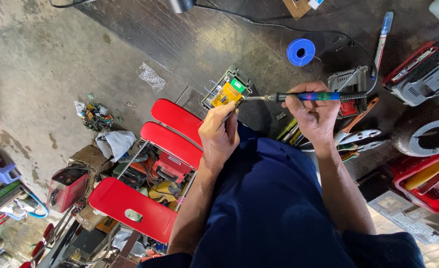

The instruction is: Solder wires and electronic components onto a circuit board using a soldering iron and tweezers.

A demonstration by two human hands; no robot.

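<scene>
2 hands, right hand [315, 115] gripping soldering iron [313, 96], left hand [219, 133] pinching circuit board [227, 93]

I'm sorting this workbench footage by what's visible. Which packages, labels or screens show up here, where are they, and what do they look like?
Green label: small rectangle on the yellow circuit board, at the soldering iron tip.
Meter: red box with dark screen, lower left on the floor.
Plastic bag: clear, crumpled, on the floor upper left.
Cardboard box: brown, top edge, with a white-blue label.
</scene>
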